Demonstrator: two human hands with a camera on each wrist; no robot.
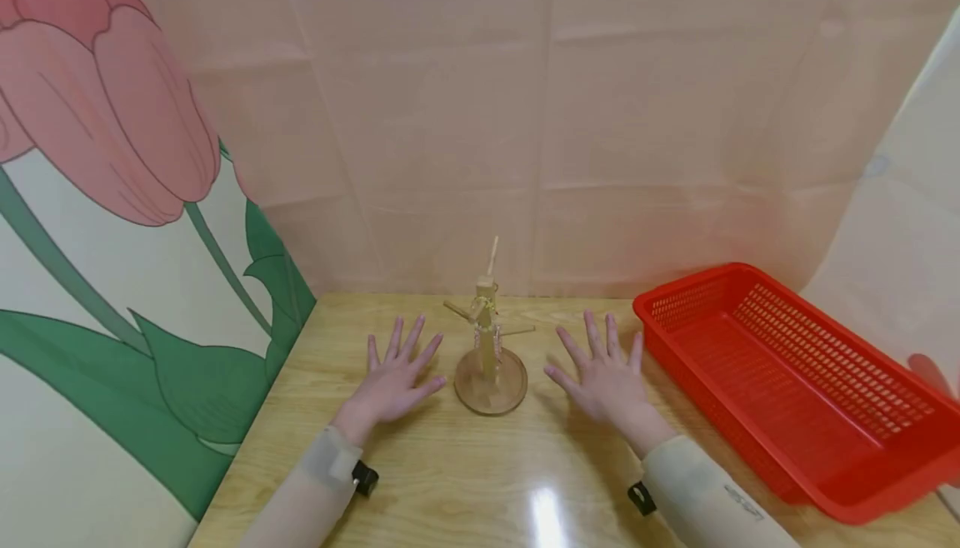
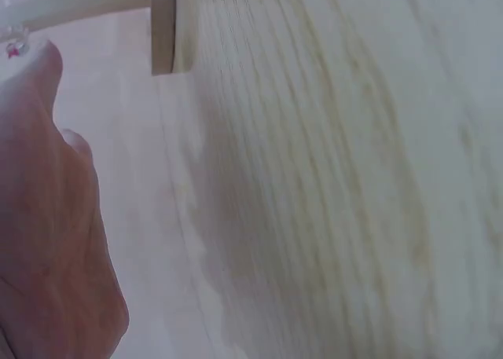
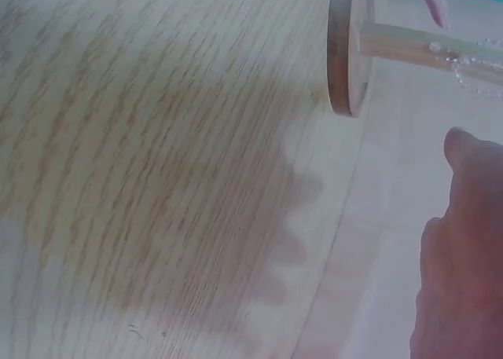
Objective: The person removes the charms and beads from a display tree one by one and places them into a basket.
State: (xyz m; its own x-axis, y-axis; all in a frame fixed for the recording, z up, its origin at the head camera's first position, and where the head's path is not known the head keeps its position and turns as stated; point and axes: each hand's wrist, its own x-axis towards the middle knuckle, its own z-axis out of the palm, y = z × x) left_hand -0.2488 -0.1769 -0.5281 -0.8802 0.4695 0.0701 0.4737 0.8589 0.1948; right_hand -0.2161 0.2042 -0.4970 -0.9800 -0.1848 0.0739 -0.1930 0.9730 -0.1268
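A small wooden stand (image 1: 487, 356) with a round base, an upright post and thin side pegs stands upright on the table. Beaded strands (image 1: 497, 338), clear and pinkish, hang around its post and pegs; their number is hard to tell. To the left of the stand, my left hand (image 1: 393, 383) is spread palm down, fingers straight, holding nothing. My right hand (image 1: 603, 380) mirrors it on the other side, fingers fanned out and apart from the stand. In the right wrist view, the stand's round base (image 3: 346, 53) lies beyond my thumb, and a shadow of the hand falls on the wood.
A red plastic basket (image 1: 757, 456) with perforated walls sits at the right, close to my right hand. The light wooden table (image 1: 450, 481) ends at a pinkish cloth backdrop (image 1: 435, 115). A tulip-printed wall covering (image 1: 150, 115) borders the left side.
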